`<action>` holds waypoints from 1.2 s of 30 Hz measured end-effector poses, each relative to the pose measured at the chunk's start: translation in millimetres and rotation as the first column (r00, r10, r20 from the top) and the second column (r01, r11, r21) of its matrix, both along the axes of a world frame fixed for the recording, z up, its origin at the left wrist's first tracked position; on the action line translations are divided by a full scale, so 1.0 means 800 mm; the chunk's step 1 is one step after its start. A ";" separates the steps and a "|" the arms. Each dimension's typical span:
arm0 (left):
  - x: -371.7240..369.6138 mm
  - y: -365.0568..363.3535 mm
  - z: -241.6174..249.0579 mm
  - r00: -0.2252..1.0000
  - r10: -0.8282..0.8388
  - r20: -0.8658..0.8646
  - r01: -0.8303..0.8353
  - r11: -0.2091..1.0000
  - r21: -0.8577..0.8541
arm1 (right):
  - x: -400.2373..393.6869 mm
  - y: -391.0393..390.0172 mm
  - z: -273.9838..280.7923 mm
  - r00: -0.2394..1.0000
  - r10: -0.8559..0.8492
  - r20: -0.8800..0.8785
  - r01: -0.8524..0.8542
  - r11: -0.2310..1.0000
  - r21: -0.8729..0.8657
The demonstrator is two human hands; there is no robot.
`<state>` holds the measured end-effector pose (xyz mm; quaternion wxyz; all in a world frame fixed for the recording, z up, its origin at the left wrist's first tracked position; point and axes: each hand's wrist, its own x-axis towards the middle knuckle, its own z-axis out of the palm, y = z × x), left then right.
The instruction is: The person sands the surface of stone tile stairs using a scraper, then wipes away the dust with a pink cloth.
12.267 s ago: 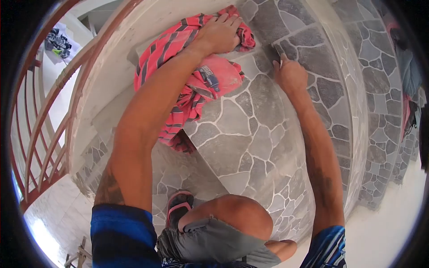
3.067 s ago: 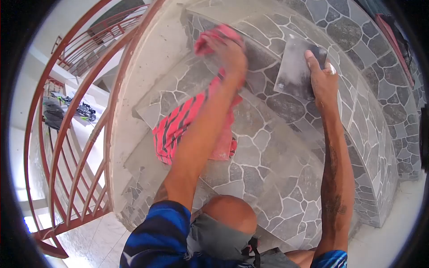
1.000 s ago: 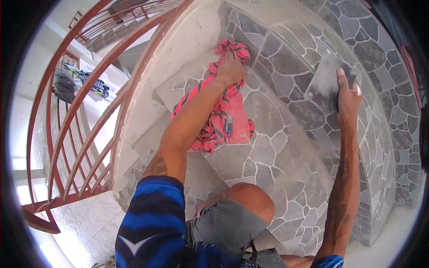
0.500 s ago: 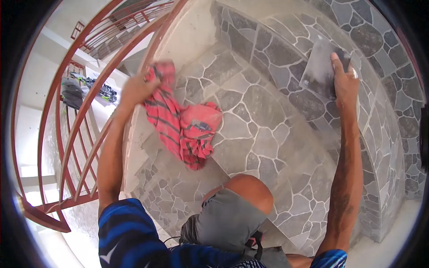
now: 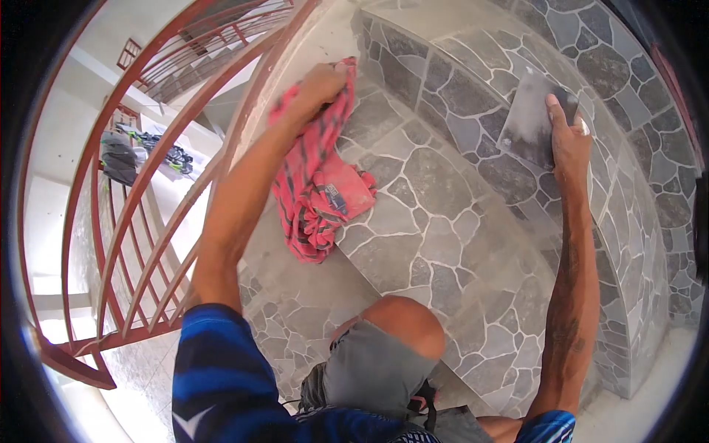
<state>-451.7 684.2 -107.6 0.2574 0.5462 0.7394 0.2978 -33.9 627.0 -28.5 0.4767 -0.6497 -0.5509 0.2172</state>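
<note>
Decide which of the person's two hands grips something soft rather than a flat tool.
The left hand: it clutches the pink striped cloth, which hangs in folds, while the right hand presses a flat grey trowel against the stone tiling.

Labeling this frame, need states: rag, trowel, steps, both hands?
Rag: bunched, gripped at the top, lower part draped on the step.
Trowel: pressed flat against the stone riser, blade smeared pale.
Steps: stone-tiled, joints filled.
Left hand: closed on rag.
Right hand: holding trowel.

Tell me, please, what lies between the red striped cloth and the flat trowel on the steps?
In the head view, only bare stone-patterned tile with pale grout lines separates the red striped cloth, gripped by the left hand, from the flat trowel under the right hand.
</note>
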 end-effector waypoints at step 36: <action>0.097 -0.041 -0.096 0.395 -0.508 -0.765 0.776 0.630 -0.018 | -0.003 0.004 -0.005 0.999 -0.017 -0.032 0.020 0.996 0.084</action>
